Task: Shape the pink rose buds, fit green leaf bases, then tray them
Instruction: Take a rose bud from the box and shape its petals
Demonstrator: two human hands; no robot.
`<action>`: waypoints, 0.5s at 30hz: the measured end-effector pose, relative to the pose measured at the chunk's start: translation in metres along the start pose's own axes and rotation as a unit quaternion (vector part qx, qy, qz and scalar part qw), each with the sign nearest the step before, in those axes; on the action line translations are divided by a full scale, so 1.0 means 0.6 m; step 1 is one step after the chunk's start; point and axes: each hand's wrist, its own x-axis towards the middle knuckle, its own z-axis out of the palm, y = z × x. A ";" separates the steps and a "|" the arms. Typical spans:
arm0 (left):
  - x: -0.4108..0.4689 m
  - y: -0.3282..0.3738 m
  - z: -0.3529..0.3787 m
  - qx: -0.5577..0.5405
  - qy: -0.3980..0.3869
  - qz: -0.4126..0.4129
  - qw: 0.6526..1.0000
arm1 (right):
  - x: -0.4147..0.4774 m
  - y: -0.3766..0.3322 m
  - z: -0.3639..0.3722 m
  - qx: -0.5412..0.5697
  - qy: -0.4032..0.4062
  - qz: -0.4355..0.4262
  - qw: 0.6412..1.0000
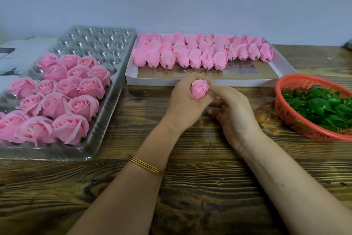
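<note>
A person's left hand (pixel 181 107) grips a pink bud (pixel 199 88) from below, fingers curled round its base so the petals face up towards the camera. The right hand (pixel 236 112) sits just beside it, its index finger (pixel 219 90) reaching to the bud's right side while the other fingers curl loosely beneath. Blur hides whether that finger pinches a petal or only touches it. Thin gold bangles (pixel 146 166) ring the left wrist. Both forearms rest low over a dark wooden table (pixel 190 187).

Just beyond the hands lies a shallow white box (pixel 171 82). Rows of closed buds (pixel 194 57) fill its far half, lying on their sides with short dark pegs pointing back towards the hands.

To the left of the left hand stands a clear plastic tray (pixel 106 112), its near part packed with opened roses (pixel 57 101) set side by side. Bare cups (pixel 99 44) show at its far end. Dark green shows under a few of the nearest roses.

To the right of the right hand, well apart from it, sits a red mesh basket (pixel 297 126) partly cut by the frame edge and heaped with green leaves (pixel 320 107).

A pale wall (pixel 171 2) runs behind the table.
</note>
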 end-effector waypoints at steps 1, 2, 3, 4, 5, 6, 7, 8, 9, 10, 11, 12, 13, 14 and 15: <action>-0.002 -0.001 0.002 0.001 -0.010 -0.004 1.000 | -0.001 0.001 0.001 0.002 -0.004 -0.004 1.000; -0.003 -0.002 0.003 0.004 -0.019 -0.004 1.000 | -0.003 0.001 0.002 0.005 -0.007 -0.007 1.000; -0.004 -0.004 0.005 0.009 -0.027 -0.002 1.000 | -0.004 0.002 0.002 0.007 -0.010 -0.009 1.000; -0.005 -0.005 0.006 0.014 -0.034 0.002 0.999 | -0.005 0.002 0.002 0.008 -0.012 -0.010 1.000; -0.006 -0.006 0.006 0.016 -0.040 0.005 0.999 | -0.006 0.001 0.003 0.012 -0.014 -0.008 1.000; -0.007 -0.006 0.006 0.016 -0.042 0.007 0.999 | -0.006 0.001 0.003 0.015 -0.014 -0.006 1.000; -0.008 -0.005 0.006 0.015 -0.042 0.007 0.999 | -0.007 0.001 0.004 0.017 -0.013 -0.003 1.000; -0.008 -0.006 0.006 0.015 -0.042 0.007 0.999 | -0.008 0.001 0.005 0.016 -0.011 0.000 1.000; -0.008 -0.006 0.006 0.017 -0.041 0.006 0.999 | -0.008 0.001 0.005 0.013 -0.010 0.001 1.000; -0.008 -0.005 0.007 0.019 -0.039 0.003 0.999 | -0.007 0.001 0.005 0.010 -0.011 0.002 1.000; -0.008 -0.004 0.007 0.019 -0.038 -0.001 0.999 | -0.007 0.001 0.005 0.007 -0.012 0.002 1.000; -0.008 -0.004 0.007 0.018 -0.037 -0.003 0.999 | -0.007 0.001 0.005 0.003 -0.011 0.001 1.000; -0.008 -0.003 0.007 0.018 -0.036 -0.005 0.999 | -0.007 0.001 0.006 0.000 -0.010 0.001 1.000; -0.009 -0.002 0.008 0.019 -0.035 -0.006 0.999 | -0.007 0.001 0.006 -0.001 -0.010 0.002 1.000; -0.009 -0.003 0.008 0.021 -0.036 -0.006 0.999 | -0.007 0.001 0.006 -0.001 -0.011 0.003 1.000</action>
